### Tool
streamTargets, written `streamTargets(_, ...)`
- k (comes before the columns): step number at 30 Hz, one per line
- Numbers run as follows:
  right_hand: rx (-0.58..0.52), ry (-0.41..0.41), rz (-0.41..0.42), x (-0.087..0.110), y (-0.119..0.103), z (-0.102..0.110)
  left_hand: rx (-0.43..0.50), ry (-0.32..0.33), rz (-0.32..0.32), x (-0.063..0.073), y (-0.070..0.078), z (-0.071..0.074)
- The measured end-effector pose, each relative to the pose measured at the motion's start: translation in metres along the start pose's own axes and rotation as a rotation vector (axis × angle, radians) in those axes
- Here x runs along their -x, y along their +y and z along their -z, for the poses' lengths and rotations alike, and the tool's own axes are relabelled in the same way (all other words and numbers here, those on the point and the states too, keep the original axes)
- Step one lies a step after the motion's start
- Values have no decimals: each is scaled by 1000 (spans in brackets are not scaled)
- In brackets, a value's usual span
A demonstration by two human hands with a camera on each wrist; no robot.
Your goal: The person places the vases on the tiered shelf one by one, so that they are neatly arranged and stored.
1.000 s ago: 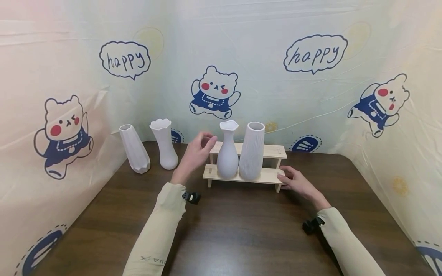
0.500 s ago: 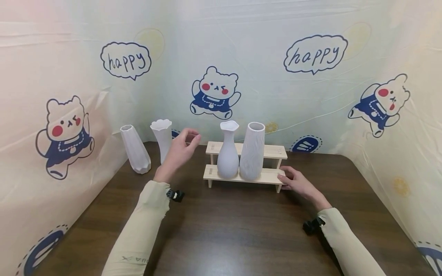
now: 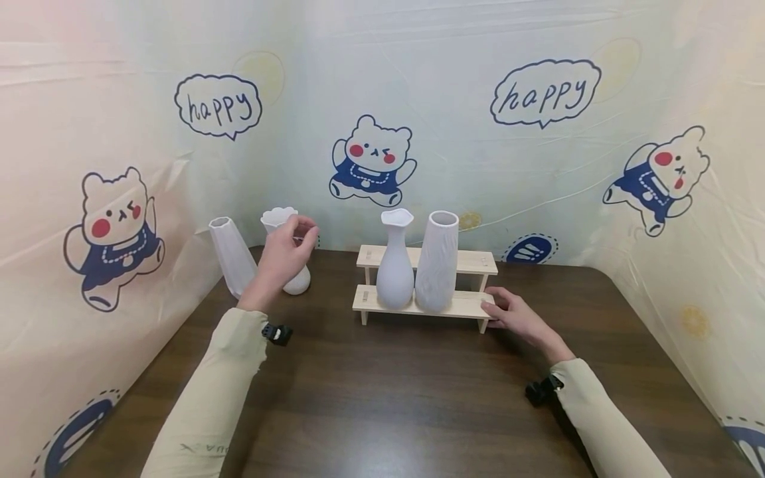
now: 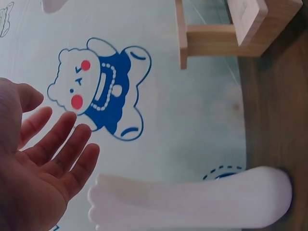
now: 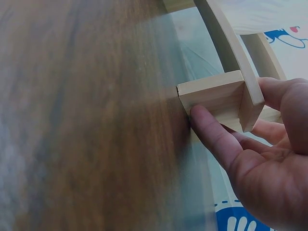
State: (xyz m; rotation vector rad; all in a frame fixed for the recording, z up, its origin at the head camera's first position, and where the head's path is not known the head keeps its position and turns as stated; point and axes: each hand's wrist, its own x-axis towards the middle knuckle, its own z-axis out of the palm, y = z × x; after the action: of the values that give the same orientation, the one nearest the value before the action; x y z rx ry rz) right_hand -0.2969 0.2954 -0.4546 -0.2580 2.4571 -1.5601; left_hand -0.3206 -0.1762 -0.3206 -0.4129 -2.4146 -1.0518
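Note:
My left hand point(image 3: 281, 259), empty with loosely bent fingers, is in front of a white vase with a scalloped rim point(image 3: 297, 282) and partly hides it. In the left wrist view that vase point(image 4: 192, 202) appears beside the hand, apart from its fingers. My right hand point(image 3: 515, 315) grips the right end of a two-tier wooden stand point(image 3: 466, 304); in the right wrist view its thumb and fingers point(image 5: 211, 132) are around the lower shelf's end and leg. A slim-necked white vase point(image 3: 394, 272) and a wider textured white vase point(image 3: 437, 265) stand upright on the lower shelf.
A faceted white vase point(image 3: 230, 255) stands at the far left, partly behind the left forearm. The brown wooden table point(image 3: 382, 392) extends in front of the stand. A printed curtain point(image 3: 454, 153) encloses the back and sides.
My left hand has moved left, from beside the slim-necked vase to in front of the scalloped vase. The right hand, stand and vases stay in place.

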Motion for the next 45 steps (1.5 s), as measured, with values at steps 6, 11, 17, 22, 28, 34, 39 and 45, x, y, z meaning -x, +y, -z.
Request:
streamTargets(6, 11, -3, 10, 0, 2, 1, -34, 51, 17, -6, -5, 13)
streamTargets(11, 12, -2, 15, -1, 2, 1, -48, 91, -9, -13, -10, 23)
streamTargets(17, 6, -8, 14, 0, 1, 1, -98, 127, -32, -23, -19, 31)
streamTargets(22, 5, -7, 19, 1, 1, 1, -155, 109, -6, -30, -25, 36)
streamTargets(28, 12, -6, 14, 1, 2, 1, -192, 15, 115, -36, -28, 41)
streamTargets(34, 15, -3, 6, -1, 3, 1, -215, -68, 203, -42, -33, 43)
streamTargets(39, 13, -6, 12, -1, 3, 2, -211, -88, 229, -44, -41, 41)
streamTargets(45, 10, -3, 10, -1, 3, 1, -184, -105, 266, -41, -50, 38)
